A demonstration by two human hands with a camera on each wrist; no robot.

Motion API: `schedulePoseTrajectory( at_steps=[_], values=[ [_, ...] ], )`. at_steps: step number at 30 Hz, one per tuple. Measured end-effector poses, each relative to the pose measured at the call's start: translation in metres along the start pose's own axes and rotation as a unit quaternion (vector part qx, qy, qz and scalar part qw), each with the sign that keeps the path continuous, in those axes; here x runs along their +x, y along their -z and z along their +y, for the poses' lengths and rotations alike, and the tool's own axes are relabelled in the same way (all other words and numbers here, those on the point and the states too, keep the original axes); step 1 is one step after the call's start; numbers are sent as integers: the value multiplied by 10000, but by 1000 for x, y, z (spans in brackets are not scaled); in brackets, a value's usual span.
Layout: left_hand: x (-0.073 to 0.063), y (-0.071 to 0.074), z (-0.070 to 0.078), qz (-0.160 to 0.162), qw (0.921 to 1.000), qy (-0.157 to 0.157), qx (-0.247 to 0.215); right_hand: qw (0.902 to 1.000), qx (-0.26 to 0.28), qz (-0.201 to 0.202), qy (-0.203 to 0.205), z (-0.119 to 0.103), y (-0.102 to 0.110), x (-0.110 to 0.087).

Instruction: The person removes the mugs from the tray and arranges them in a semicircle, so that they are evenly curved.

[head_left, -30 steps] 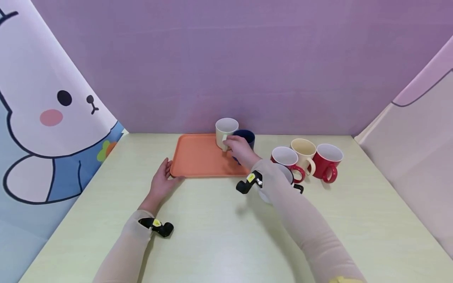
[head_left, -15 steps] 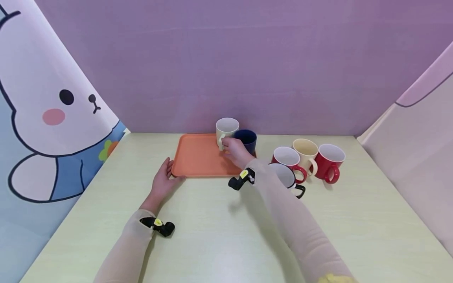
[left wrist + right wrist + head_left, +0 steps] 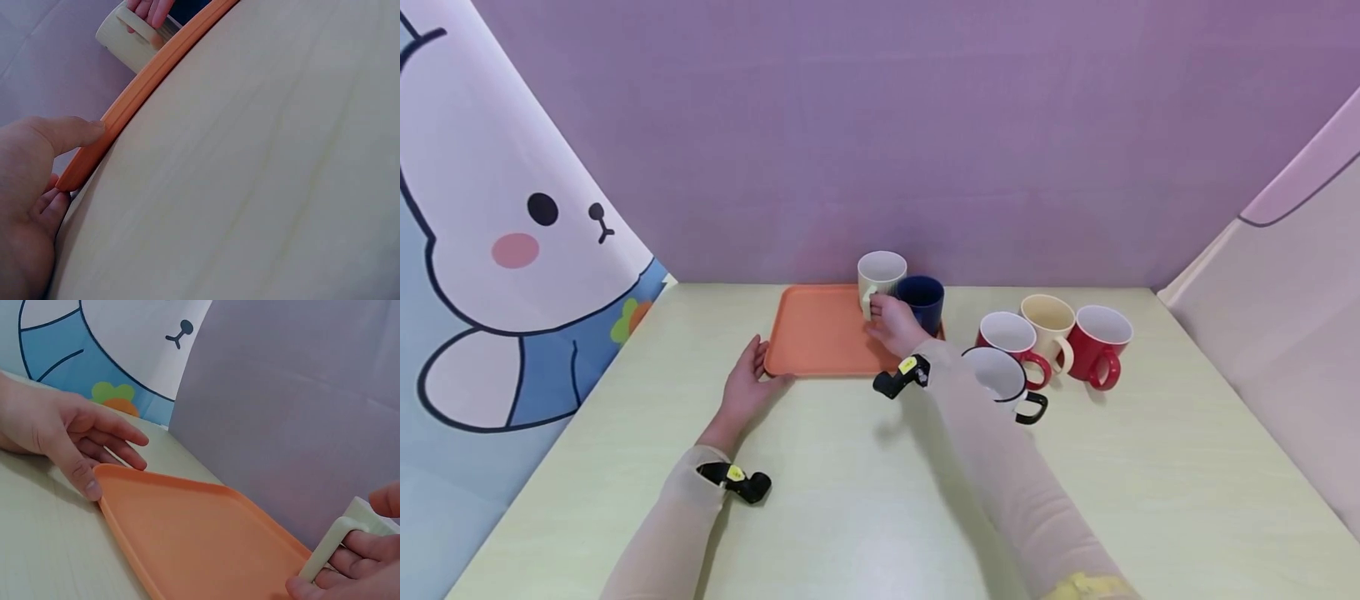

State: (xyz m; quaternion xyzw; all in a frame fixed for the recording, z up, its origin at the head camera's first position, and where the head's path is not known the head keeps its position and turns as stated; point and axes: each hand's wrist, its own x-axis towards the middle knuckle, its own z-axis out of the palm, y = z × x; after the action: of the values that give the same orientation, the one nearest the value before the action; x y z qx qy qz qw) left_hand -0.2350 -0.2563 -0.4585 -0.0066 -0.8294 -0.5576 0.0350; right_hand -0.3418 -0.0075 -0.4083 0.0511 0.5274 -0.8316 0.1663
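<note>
On the orange tray (image 3: 816, 333), a cream-white mug (image 3: 880, 271) stands upright near the back edge. My right hand (image 3: 898, 327) holds its handle (image 3: 326, 549), with several fingers reaching through the loop in the right wrist view. Close beside it is a dark blue mug (image 3: 927, 310), partly hidden by that hand. At the tray's front left corner rests my left hand (image 3: 748, 392). Its thumb (image 3: 75, 132) lies against the front rim, and its fairly straight fingers (image 3: 115, 440) extend along the left side.
To the tray's right stand two red mugs (image 3: 1086, 343) with white insides, a pale yellow mug (image 3: 1047, 315), and a white mug with a black rim (image 3: 996, 373), partly behind my right forearm. A purple backdrop (image 3: 880, 150) rises at the table's far edge.
My right hand and forearm have shifted slightly left, and the cream-white mug's handle has turned a little leftward. More of the black-rimmed mug shows. My left hand stays at the tray corner.
</note>
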Motion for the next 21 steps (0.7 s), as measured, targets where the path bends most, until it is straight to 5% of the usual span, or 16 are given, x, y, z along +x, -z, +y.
schedulePoseTrajectory(
  at_steps=[7,21],
  values=[
    [0,0,-1,-5,10000,31,-12,9996,89,197,-155,-12,-18,-30],
    [0,-1,1,-15,9999,125,-77,9958,-669,616,118,0,-16,-25]
  ],
)
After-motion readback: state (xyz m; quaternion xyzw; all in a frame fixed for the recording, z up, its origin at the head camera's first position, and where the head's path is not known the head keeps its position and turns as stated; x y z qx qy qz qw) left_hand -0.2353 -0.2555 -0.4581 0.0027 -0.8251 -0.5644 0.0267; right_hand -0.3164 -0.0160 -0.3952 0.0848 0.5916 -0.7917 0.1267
